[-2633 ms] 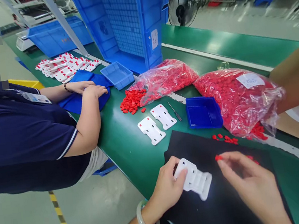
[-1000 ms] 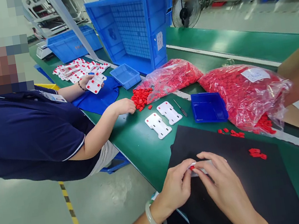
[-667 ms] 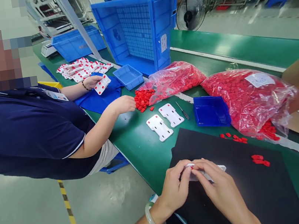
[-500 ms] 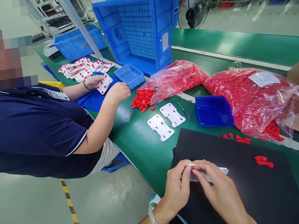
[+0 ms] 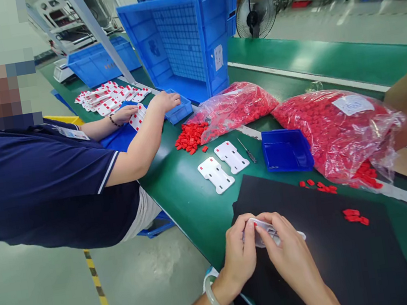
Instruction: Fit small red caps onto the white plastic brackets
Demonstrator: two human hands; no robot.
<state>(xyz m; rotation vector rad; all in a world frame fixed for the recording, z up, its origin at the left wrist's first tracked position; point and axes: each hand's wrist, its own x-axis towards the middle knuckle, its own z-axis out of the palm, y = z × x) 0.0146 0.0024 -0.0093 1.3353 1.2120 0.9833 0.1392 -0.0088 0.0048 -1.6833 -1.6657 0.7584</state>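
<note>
Above the black mat (image 5: 341, 254), my left hand (image 5: 240, 246) grips the left end of a white plastic plate (image 5: 266, 229), fingers closed. My right hand (image 5: 289, 252) is closed on the same plate from the other side, thumb and fingertips near a small red piece (image 5: 255, 224) at its edge. Fingers cover much of the plate. A few red plastic pieces (image 5: 355, 217) lie on the mat to the right. Two more white plates (image 5: 216, 175) with red pieces in them rest on the green table beyond my left hand.
A blue tray (image 5: 287, 150) and a screwdriver (image 5: 247, 150) lie beyond the mat. Bags of red pieces (image 5: 338, 132) stand behind. At left a co-worker (image 5: 58, 179) holds a white plate, one arm over a light-blue tray (image 5: 182, 110). A large blue crate (image 5: 210, 44) stands behind.
The plate in my hands has tipped, so more of its white face shows. The co-worker's arm has moved from near the red pile to over the light-blue tray.
</note>
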